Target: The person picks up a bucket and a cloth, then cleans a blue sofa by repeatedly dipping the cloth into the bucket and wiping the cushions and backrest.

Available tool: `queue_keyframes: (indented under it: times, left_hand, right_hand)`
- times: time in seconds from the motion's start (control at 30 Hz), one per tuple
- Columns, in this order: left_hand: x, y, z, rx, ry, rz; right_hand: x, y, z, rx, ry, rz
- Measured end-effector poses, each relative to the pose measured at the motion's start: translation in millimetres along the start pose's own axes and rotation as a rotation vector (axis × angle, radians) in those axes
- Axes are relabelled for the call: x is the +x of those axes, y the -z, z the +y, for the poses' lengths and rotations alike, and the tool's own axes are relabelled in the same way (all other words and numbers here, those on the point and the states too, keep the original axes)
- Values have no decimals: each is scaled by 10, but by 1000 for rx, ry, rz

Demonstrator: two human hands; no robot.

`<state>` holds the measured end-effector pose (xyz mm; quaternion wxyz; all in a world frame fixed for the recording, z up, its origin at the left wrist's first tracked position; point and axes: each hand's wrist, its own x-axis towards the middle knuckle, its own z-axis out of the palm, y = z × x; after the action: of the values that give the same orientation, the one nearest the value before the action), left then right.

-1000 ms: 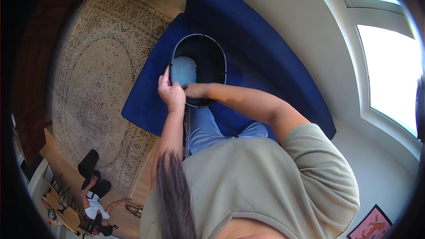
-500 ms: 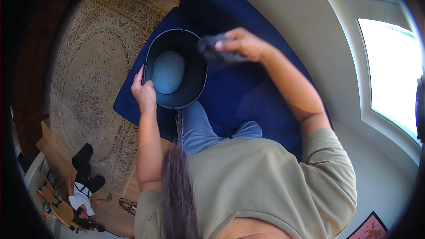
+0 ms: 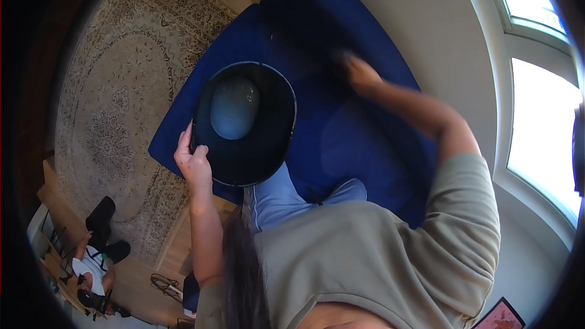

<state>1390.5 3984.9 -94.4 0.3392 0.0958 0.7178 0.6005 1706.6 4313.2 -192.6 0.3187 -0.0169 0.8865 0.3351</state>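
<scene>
My left hand [image 3: 194,159] grips the near left rim of an oval black bin [image 3: 277,146], with its thumb over the edge and fingers outside. The bin is tipped toward me above my thigh, so its dark inside and paler bluish-grey bottom [image 3: 234,108] show. Small light specks are on that bottom. Off to the bin's right, above the blue sofa, my right hand [image 3: 361,75] is blurred by motion. At its fingertips is a dark smear, seemingly the soft dark cloth-like thing [image 3: 342,64] it holds; its outline is lost against the sofa.
The blue sofa [image 3: 347,140] lies under the bin and along the wall beside the windows [image 3: 542,128]. A patterned rug [image 3: 116,103] covers the floor to the left. At lower left another person [image 3: 94,271] is near wooden furniture, and a coiled cable [image 3: 164,283] lies on the floor.
My right hand has swung right, away from the bin's rim, with the dark thing apparently still in it. The bin has come slightly lower and turned in my left hand.
</scene>
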Motion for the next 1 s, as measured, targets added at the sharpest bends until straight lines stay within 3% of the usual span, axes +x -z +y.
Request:
queue_keyframes:
  times: [0.03,0.07,0.1,0.17,0.23,0.27,0.3,0.33,0.37,0.43,0.5,0.53,0.57,0.6,0.63,0.67,0.7,0.73,0.77,0.8,0.83,0.9,0.93,0.97,1.0]
  left_hand:
    - [19,-2,12,17,-22,-7]
    - [23,4,23,11,-20,-10]
    - [29,5,30,18,-22,-20]
    - [23,-42,44,19,-22,-37]
    - [-7,-66,78,87,-21,-16]
    - [1,-50,93,93,-20,-5]
    - [-3,-34,106,95,-11,-20]
    - [6,-26,116,96,-8,-30]
    - [25,-24,127,106,-17,-17]
    - [26,-33,139,97,9,-24]
    - [40,-9,76,69,-10,-23]
    - [42,17,50,34,-3,-27]
    - [53,31,36,22,-2,-13]
    - [72,54,18,23,2,-23]
    - [74,94,13,37,18,-30]
    - [77,112,18,48,31,-38]
    - [67,54,59,41,41,1]
    - [80,50,54,31,45,-11]
    - [86,67,41,30,36,-25]
    - [86,69,29,28,29,-39]
    - [91,53,32,23,32,-51]
    - [84,24,46,62,33,-33]
    - [94,25,33,64,34,-47]
    - [98,23,-12,19,28,-41]
    - [79,11,-56,-28,26,-34]
  right_hand:
    - [-451,-330,-329,-108,28,-39]
    - [-749,-168,-354,-27,262,-356]
    - [-764,-115,-309,-28,259,-364]
    - [-754,-33,-229,75,516,-614]
    - [-66,-45,36,0,344,-339]
    - [488,-141,142,20,115,-134]
    - [1002,376,545,-58,147,-203]
    - [1483,646,823,-81,41,-95]
    - [2038,574,958,-46,-164,238]
    - [2529,979,1047,-173,-242,108]
    - [2911,310,569,100,-328,196]
    - [2761,106,440,1084,-412,178]
    - [2586,-206,46,754,-439,178]
    - [2323,-643,-336,497,-382,457]
    - [1584,-77,-189,1096,-435,-191]
    - [1260,-476,-577,1019,-443,-338]
    - [707,-822,-958,473,-91,-386]
    - [188,-1249,-1162,-344,4,12]
    - [-288,-690,-1093,-646,287,-531]
    - [-769,-1067,-1306,-142,294,-473]
    - [-873,-903,-1156,-141,292,-487]
    - [-995,-290,-700,-9,519,-663]
    - [-824,-395,-706,65,377,-600]
    - [-423,-49,-335,186,243,-485]
    - [-30,-65,-152,75,181,-249]
